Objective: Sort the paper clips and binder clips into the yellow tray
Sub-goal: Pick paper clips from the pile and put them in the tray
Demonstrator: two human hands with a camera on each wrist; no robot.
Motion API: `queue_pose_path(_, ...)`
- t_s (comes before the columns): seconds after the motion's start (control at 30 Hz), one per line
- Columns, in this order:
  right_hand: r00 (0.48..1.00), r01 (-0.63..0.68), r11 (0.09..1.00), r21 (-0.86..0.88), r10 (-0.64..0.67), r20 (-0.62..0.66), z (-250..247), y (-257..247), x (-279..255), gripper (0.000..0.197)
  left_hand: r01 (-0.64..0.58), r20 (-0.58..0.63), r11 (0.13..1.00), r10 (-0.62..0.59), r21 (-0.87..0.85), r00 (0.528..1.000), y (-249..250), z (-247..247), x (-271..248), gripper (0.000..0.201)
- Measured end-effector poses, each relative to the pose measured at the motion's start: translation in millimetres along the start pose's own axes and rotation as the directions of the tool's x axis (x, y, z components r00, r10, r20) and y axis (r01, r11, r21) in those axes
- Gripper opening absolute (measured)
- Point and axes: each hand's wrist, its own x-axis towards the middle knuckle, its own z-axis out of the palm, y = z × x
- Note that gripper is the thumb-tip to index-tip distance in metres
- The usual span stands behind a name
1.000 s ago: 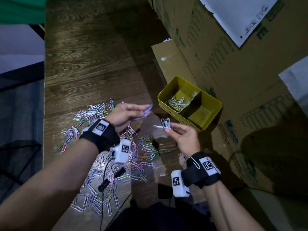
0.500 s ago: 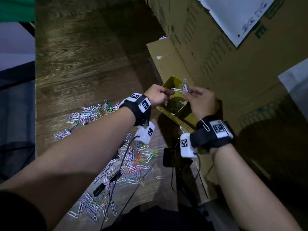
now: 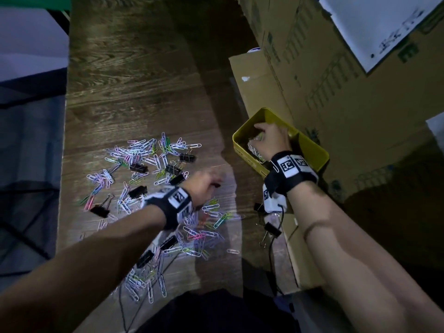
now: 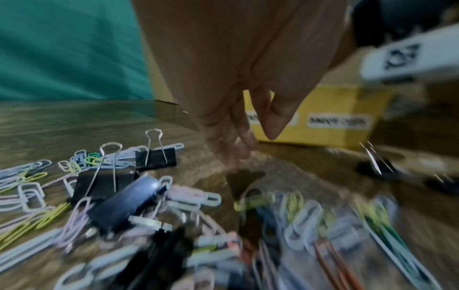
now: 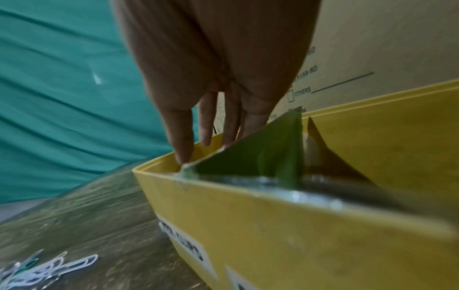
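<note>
Over the tray's left compartment, right hand reaches in, fingers extended and loose, holding nothing visible. Paper clips lie beneath it. Left hand hangs relaxed and empty just above the table's mixed pile. Binder clips sit tangled among paper clips; likely best to pinch one kind per grab and keep compartments separate.
</note>
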Motion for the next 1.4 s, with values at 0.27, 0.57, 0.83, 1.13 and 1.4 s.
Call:
queue_pose_path(0.27, 0.944, 0.304, 0.952, 0.033, -0.305, 0.126, 27.5, -8.8, -112.5, 0.029, -0.135, 0.153, 0.899, 0.077, 0.417, 0.985, -12.0, 66.3, -50.8, 0.046)
queue_pose_path(0.57, 0.886, 0.309, 0.853, -0.42, -0.098, 0.454, 118.9, 31.8, -201.3, 0.106, -0.146, 0.077, 0.9, 0.126, 0.411, 0.989, -28.4, 75.5, -67.6, 0.074)
queue_pose_path(0.83, 0.921, 0.255, 0.92, -0.297, -0.138, 0.363, 134.7, 23.7, -187.4, 0.073, -0.129, 0.042, 0.947, 0.122, 0.293, 0.992, -27.7, 81.7, -60.5, 0.059)
queue_pose_path(1.13, 0.904, 0.235, 0.952, -0.194, -0.14, 0.405, 124.9, 23.0, -172.7, 0.029, -0.176, -0.012, 0.98, 0.177, 0.088, 0.984, -26.6, 65.8, -64.4, 0.016)
queue_pose_path(1.4, 0.892, 0.265, 0.947, -0.183, -0.169, 0.419, 126.0, 21.5, -169.6, 0.047, -0.159, -0.078, 0.978, 0.171, 0.136, 0.982, -32.2, 73.2, -72.7, 0.036)
